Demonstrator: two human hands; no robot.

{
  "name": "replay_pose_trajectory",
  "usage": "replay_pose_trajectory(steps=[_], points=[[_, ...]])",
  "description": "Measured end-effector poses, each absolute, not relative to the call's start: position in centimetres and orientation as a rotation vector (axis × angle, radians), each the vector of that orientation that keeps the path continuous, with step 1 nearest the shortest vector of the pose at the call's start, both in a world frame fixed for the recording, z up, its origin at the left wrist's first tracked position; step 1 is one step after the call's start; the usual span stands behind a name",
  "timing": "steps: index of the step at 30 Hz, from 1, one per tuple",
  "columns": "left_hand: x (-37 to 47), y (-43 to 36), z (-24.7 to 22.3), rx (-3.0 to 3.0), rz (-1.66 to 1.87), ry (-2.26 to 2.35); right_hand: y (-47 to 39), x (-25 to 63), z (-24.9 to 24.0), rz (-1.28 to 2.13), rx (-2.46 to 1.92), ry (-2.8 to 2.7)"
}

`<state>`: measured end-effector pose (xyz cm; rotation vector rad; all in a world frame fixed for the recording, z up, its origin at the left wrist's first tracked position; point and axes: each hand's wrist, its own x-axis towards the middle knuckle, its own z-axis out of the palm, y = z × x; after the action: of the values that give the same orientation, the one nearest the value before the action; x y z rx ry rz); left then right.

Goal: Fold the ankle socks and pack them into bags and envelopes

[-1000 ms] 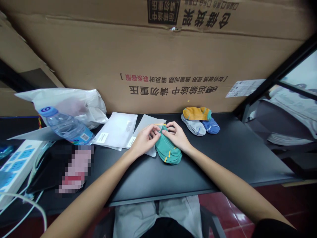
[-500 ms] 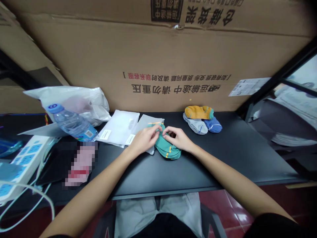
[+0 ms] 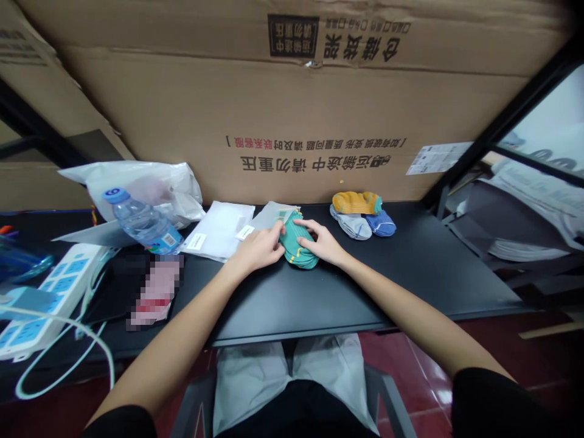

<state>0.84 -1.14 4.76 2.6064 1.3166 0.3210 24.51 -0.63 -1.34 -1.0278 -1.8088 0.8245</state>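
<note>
A pair of folded green socks (image 3: pixel 298 243) with yellow marks lies on the black table in front of me. Its far end overlaps a frosted plastic bag (image 3: pixel 272 213), which seems to cover the sock tip in part. My left hand (image 3: pixel 261 248) is closed at the socks' left side, its fingers curled on the bag's near edge. From the right, my right hand (image 3: pixel 325 244) grips the socks, with the index finger along the top and the thumb lower down. Further right rest yellow socks (image 3: pixel 356 202) across grey socks (image 3: pixel 351 224) and blue socks (image 3: pixel 381 224).
More frosted bags (image 3: pixel 219 228) with white labels lie left of my hands. Beyond them are a water bottle (image 3: pixel 143 222), a white plastic sack (image 3: pixel 159 188), a power strip (image 3: pixel 59 292) with cables and a blurred pink item (image 3: pixel 159 292). A large cardboard box (image 3: pixel 292 109) stands behind the table.
My fingers have moved apart from their pinch near the socks' upper end. The right hand now lies along the socks' side, and the socks are turned more upright. The view has shifted slightly.
</note>
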Motion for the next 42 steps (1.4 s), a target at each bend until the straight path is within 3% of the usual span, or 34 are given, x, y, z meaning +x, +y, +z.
replay_pose_trajectory(steps=[5, 9, 14, 20, 23, 30, 42], points=[[1.0, -0.9, 4.2, 2.514, 0.353, 1.334, -1.1, 24.9, -0.2, 0.732, -1.128, -1.889], [0.6, -0.8, 4.6, 2.586, 0.181, 1.496, -1.2, 26.1, 1.6, 0.594, -1.305, -1.996], [0.5, -0.8, 4.8, 2.608, 0.046, 1.475, -1.2, 26.6, 2.1, 0.854, -1.192, -2.124], [0.8, -0.9, 4.2, 2.599, 0.110, 1.466, -1.7, 25.1, 1.0, 0.856, -1.002, -1.988], [1.0, -1.0, 4.2, 2.586, 0.193, 1.485, -1.5, 24.5, 0.7, 0.861, -1.046, -1.846], [1.4, -1.2, 4.8, 2.548, 0.368, 1.572, -1.3, 24.4, 1.3, 1.308, -1.116, -1.595], [1.4, -1.3, 4.7, 2.511, 0.350, 1.527, -1.4, 25.0, 2.1, 1.400, -1.251, -1.576]])
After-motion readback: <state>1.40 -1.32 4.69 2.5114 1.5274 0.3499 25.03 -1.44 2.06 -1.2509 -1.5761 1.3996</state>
